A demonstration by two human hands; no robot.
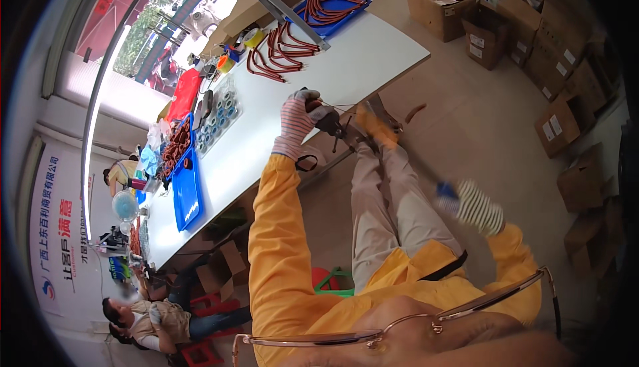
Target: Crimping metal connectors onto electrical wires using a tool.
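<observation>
My left hand (297, 119), in a pink-and-white striped glove with grey fingertips, is at the table's near edge. Its fingers curl against a dark vise (329, 123) fixed there. Whatever they pinch is too small to make out. Out to the right, my right hand (480, 208) wears a dark-striped white glove and grips the blue handle (447, 197) of a long dark tool. Blur smears the tool's shaft (419, 165), which points toward the vise. Several reddish-brown cable lengths (283, 53) lie on the white table (266, 127) beyond my left hand.
A blue tray (333, 26) of more cables sits at the table's far end. Another blue tray (188, 197) and clear-packed rolls (218, 119) are to the left. Cardboard boxes (436, 4) line the right side. Other people (156, 320) sit at the lower left.
</observation>
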